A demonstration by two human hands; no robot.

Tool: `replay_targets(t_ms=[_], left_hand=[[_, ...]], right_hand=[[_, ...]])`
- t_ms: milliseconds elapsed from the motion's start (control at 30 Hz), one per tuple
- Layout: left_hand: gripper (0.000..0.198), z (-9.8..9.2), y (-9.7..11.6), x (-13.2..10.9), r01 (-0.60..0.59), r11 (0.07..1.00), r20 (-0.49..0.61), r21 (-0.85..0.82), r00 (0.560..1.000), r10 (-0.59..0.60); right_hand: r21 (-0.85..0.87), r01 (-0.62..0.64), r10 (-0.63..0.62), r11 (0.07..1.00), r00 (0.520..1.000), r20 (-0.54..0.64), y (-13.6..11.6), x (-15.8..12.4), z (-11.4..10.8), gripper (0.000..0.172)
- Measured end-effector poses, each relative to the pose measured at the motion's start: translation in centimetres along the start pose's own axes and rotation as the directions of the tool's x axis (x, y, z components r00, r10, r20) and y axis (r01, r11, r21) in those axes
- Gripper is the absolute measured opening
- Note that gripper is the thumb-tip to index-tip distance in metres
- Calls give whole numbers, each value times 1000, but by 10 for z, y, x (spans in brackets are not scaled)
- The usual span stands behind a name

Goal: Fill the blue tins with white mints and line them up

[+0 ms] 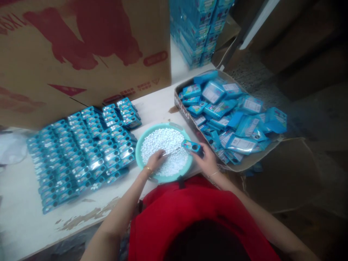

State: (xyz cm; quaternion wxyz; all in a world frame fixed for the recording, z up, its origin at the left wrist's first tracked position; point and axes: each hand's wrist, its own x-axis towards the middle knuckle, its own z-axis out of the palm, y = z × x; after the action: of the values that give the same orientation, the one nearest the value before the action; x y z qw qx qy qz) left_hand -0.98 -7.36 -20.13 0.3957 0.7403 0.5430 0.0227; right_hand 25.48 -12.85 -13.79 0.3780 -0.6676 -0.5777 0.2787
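A teal basin (141,141) full of small white pellets (165,141) sits on the white table in front of me. My left hand (156,159) rests in the pellets with its fingers curled, and I cannot make out what it pinches. My right hand (206,159) grips a small blue box (191,146) held over the basin's right rim.
Rows of small blue boxes (84,152) cover the white table (24,214) to the left. A cardboard tray (178,98) of loose blue packets (231,112) stands to the right. A large brown carton (81,50) and stacked blue boxes (198,29) are behind.
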Motion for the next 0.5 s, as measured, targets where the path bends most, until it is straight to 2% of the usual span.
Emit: replay_targets(t_ms=[100,167,300,400,500], left_hand=[[32,-36,6,-20,-73,994,-45,-87,997,70],[31,-64,18,-34,-130,987,-56,-97,991,125],[28,-113,56,-53,-218,975,12,40,976,218],[25,-134,84,-56,-269,942,97,199,962,255],[25,-144,111,-55,-261,884,163,389,963,213]], right_hand=[[-56,58,-58,997,998,3,0,3,-1,34],[-95,107,-104,990,994,35,-2,6,1,32],[-125,225,-210,966,970,126,-11,9,14,31],[-107,290,-271,951,949,159,-17,9,26,35],[-92,328,-311,940,936,166,-19,8,34,39]])
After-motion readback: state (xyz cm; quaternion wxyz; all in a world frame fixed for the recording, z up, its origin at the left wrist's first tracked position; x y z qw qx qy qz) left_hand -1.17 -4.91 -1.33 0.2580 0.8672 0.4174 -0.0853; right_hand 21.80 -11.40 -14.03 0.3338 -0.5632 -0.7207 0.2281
